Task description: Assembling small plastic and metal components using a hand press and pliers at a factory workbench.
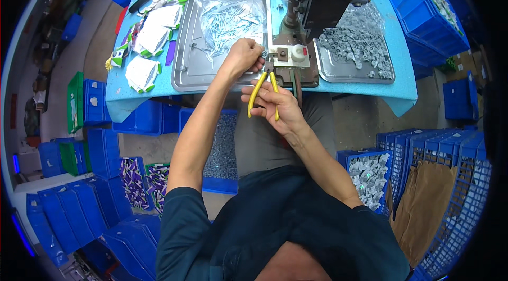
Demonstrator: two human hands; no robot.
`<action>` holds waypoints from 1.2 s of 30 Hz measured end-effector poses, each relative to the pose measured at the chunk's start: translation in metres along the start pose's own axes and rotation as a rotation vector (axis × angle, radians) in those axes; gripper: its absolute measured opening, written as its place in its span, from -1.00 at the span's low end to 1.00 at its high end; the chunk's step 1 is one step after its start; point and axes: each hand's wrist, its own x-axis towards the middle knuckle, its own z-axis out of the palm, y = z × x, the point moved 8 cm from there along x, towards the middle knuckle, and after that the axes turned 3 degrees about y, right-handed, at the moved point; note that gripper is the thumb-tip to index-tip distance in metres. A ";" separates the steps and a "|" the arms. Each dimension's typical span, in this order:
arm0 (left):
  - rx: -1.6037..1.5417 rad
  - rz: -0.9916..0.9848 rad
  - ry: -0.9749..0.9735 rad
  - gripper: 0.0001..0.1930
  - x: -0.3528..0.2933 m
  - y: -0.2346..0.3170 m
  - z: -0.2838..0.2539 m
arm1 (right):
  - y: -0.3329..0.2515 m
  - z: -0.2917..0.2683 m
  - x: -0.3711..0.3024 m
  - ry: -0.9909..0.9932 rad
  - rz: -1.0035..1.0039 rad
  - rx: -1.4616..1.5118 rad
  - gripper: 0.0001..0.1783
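My right hand (pixel 280 105) is wrapped round the yellow-handled pliers (pixel 254 94), whose handles are spread apart. The pliers' jaws point away from me, toward the small metal fixture (pixel 286 54) at the foot of a dark bench press (pixel 324 3). Just left of that fixture, my left hand (pixel 243 57) has its fingers pinched together by the jaws. What it pinches is too small to make out. Beyond my left hand, a metal tray (pixel 193 72) holds a clear plastic bag with many thin silvery pins (pixel 230 23).
A second metal tray (pixel 346 72) right of the press carries small grey ring-shaped parts (pixel 352 45). White packets (pixel 143 73) lie on the blue-covered table (pixel 123 102) at left. Blue bins (pixel 431 8) stand around, one of grey parts (pixel 221 146) below the table edge.
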 end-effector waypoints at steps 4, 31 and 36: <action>-0.020 0.032 -0.024 -0.75 -0.004 0.003 0.001 | 0.002 0.000 -0.002 -0.014 0.018 -0.051 -0.59; -0.193 -0.100 -0.041 -0.76 -0.017 -0.003 0.002 | 0.000 -0.009 0.018 0.027 -0.072 -0.098 -0.62; -0.389 -0.107 -0.090 -0.78 -0.015 -0.014 0.002 | -0.006 -0.002 0.010 0.024 -0.029 -0.094 -0.64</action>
